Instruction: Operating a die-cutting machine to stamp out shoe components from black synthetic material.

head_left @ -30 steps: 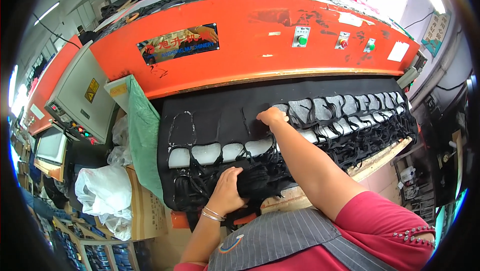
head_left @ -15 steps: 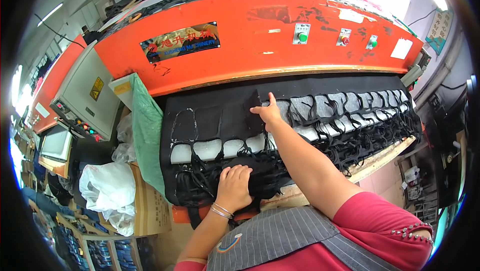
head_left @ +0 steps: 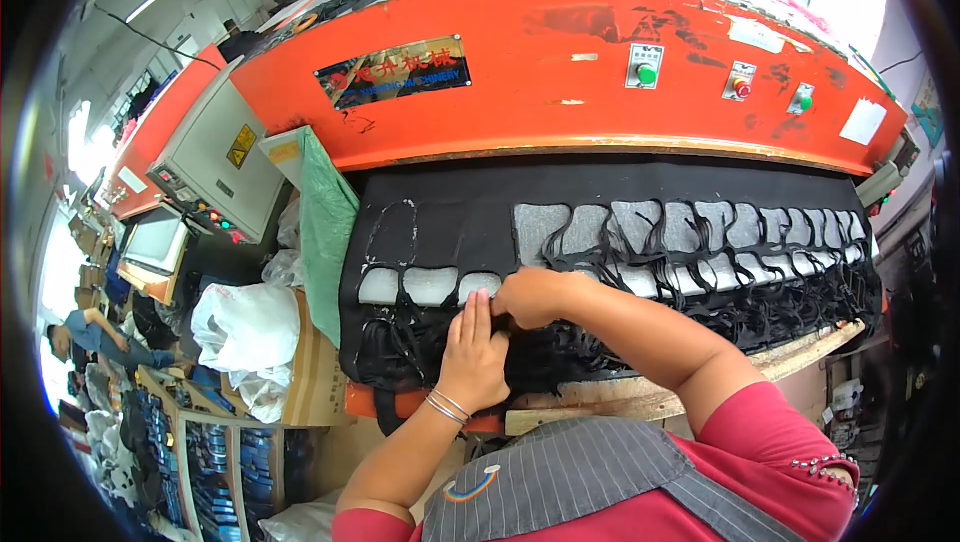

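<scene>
A black sheet (head_left: 440,232) with rows of cut-out openings lies on the press bed, a pale layer showing through the openings. My right hand (head_left: 535,297) has its fingers curled over the sheet's near row, closed around a black cut piece that is mostly hidden. Close against it, my left hand (head_left: 473,357) rests with fingers held together over a bunch of black cut pieces (head_left: 535,352) at the front. Thin black strips (head_left: 690,317) dangle in a tangle along the near side, to the right of my hands.
Behind the bed rises an orange press beam (head_left: 540,72) with a green button (head_left: 646,74) and a red button (head_left: 741,88). A grey control box (head_left: 215,162), green cloth (head_left: 325,232) and white plastic bag (head_left: 245,327) stand left. A worn wooden board (head_left: 620,394) edges the front. Another person (head_left: 105,337) is far left.
My right hand has come from the far row toward me, beside my left hand. The black piece it touched has left the sheet, baring more pale layer. The view has shifted slightly.
</scene>
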The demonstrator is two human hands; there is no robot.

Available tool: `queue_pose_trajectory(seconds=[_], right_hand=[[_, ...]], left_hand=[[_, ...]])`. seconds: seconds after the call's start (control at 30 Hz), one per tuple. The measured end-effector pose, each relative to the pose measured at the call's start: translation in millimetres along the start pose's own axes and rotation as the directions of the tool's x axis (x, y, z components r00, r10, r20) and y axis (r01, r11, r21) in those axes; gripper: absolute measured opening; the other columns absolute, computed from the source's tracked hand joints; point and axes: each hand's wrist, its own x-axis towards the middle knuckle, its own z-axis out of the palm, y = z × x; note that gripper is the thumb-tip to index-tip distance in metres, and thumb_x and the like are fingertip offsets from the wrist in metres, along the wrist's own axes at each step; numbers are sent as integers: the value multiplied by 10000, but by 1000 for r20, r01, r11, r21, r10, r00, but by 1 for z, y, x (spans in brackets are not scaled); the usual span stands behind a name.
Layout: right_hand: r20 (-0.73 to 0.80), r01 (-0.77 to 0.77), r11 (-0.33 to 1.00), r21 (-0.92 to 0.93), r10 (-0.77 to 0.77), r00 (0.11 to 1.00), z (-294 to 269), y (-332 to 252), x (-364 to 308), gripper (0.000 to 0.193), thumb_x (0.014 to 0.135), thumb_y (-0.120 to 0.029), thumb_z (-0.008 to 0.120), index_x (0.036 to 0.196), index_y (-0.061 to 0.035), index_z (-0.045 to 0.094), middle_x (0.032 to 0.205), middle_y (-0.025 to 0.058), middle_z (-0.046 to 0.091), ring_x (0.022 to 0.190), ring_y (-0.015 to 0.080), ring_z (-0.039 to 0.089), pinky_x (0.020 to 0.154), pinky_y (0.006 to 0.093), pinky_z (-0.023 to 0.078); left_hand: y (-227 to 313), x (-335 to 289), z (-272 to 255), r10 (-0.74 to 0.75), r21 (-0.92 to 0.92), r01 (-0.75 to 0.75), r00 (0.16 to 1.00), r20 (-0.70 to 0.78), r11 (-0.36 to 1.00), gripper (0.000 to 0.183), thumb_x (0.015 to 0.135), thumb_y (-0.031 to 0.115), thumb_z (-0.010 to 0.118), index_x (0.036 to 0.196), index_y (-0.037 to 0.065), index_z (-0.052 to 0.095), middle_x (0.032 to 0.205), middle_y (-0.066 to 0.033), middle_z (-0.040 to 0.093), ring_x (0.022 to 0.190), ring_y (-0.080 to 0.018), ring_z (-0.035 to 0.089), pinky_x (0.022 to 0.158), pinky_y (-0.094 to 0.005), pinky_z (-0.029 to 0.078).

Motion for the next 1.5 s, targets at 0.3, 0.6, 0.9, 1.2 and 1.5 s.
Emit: queue_pose_trajectory(seconds=[0.3,0.6,0.9,1.2,1.5], right_hand=[[-56,-464,372,804,824,564,-3,81,98,563,739,-367,729,1133,14,602,1125,161,650,1065,281,622,903,352,495],[217,-365,9,931,791,572,12,94,140,643,761,-169,719,1290,22,407,1285,218,512,1141,339,566,940,401,469],[-77,353,-447,822,526,847,28,47,100,184,884,-63,605,1067,-60,620,970,59,664,904,185,632,816,356,510],[-298,272,122,955,433,851,-2,-27,79,212,958,-134,549,1069,2,667,1008,20,671,938,101,584,854,265,460],[203,-19,-228,973,823,530,-13,8,190,469,839,-335,680,1068,67,604,993,98,606,924,249,562,753,400,483]], left_hand=[[0,-14,16,7,-97,-16,996,-92,995,528,530,136,714,1031,38,578,1144,-156,543,1091,-330,517,964,-462,357],[-58,-41,-10,-158,-464,142,987,5,874,818,496,219,860,1214,39,513,1272,-171,468,1240,-329,421,1103,-448,275],[-146,12,-20,2,-978,103,994,105,184,967,499,-34,887,1339,38,414,1240,-28,556,1161,-148,498,1052,-330,364],[-212,25,33,6,-907,-168,984,-179,386,1093,439,113,931,1389,70,392,1391,-86,423,1313,-228,357,1117,-376,260],[-206,-41,-81,244,-624,-177,969,23,761,695,518,307,854,1099,71,553,1059,-188,503,973,-376,527,859,-445,438]])
